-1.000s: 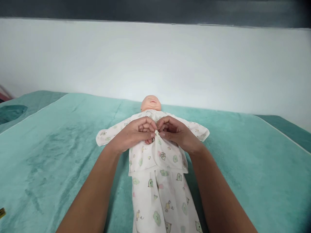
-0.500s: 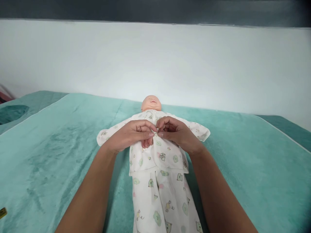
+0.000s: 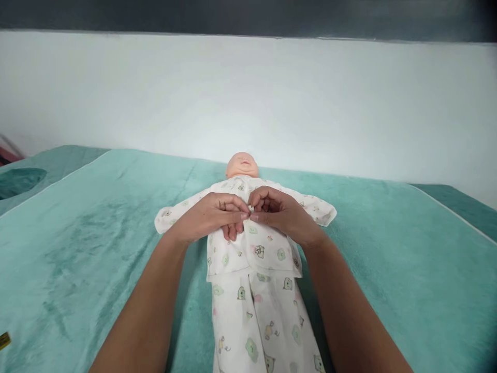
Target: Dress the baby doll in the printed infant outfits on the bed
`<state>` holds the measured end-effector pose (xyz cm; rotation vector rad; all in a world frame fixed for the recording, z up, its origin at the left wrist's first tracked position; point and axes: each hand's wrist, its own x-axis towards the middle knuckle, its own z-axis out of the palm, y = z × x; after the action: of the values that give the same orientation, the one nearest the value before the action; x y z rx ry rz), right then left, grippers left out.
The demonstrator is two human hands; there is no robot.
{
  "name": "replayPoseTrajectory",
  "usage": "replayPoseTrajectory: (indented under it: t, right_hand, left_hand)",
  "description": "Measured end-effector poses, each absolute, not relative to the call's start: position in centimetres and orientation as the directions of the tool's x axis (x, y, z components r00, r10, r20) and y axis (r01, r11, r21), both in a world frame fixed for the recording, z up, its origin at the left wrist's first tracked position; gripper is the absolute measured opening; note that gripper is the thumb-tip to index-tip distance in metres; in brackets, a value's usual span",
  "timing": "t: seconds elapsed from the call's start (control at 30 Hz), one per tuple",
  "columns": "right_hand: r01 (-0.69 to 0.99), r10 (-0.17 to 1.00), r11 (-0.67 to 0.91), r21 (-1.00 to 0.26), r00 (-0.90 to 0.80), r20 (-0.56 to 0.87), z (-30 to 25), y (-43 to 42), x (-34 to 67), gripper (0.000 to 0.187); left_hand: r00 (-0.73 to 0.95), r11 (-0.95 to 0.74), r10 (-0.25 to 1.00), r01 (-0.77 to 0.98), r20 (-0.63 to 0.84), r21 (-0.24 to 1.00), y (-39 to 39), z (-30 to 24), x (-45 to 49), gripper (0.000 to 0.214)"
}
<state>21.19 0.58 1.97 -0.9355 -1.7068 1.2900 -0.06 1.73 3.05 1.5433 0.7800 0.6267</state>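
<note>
A baby doll (image 3: 242, 165) lies on its back, its head away from me. It wears a white printed jacket (image 3: 272, 259) with long sleeves spread to both sides, and matching printed pants (image 3: 252, 326). Over the chest, my left hand (image 3: 217, 215) pinches the front edge of the jacket between thumb and forefinger. Facing it, my right hand (image 3: 277, 210) pinches the same front opening, the two sets of fingertips almost touching. A small pale bit, perhaps a button or fastener, shows between the fingertips. The exact grip there is partly hidden by my fingers.
A teal plush sheet (image 3: 116, 233) covers the surface under the doll, with darker teal at both far corners. Behind it rises a white wall (image 3: 248, 98) with a dark band on top. A small yellow-and-black object (image 3: 4, 341) lies at the left edge.
My fingertips have shifted slightly at the jacket's front, and a pale bit between them shows more now. The doll and both arms stay almost in place.
</note>
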Motion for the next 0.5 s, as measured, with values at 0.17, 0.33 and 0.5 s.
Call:
replayPoseTrajectory:
  t: [0.17,0.33,0.5]
  right_hand:
    - [0.127,0.886,0.235,-0.964,-0.437,0.158,2.03,0.62,21.10,0.015]
    - [0.115,0.874,0.258,-0.959,-0.451,0.181,1.80,0.78,21.13,0.013]
    - [0.121,0.875,0.259,-0.958,-0.449,0.180,1.83,0.82,21.08,0.013]
  left_hand:
    - [0.618,-0.030,0.784,0.130,-0.057,0.991,1.68,3.09,0.00,0.008]
    - [0.617,-0.046,0.786,0.126,-0.042,0.991,1.66,3.08,0.04,0.009]
    - [0.614,-0.052,0.789,0.130,-0.039,0.990,1.65,3.05,0.11,0.009]
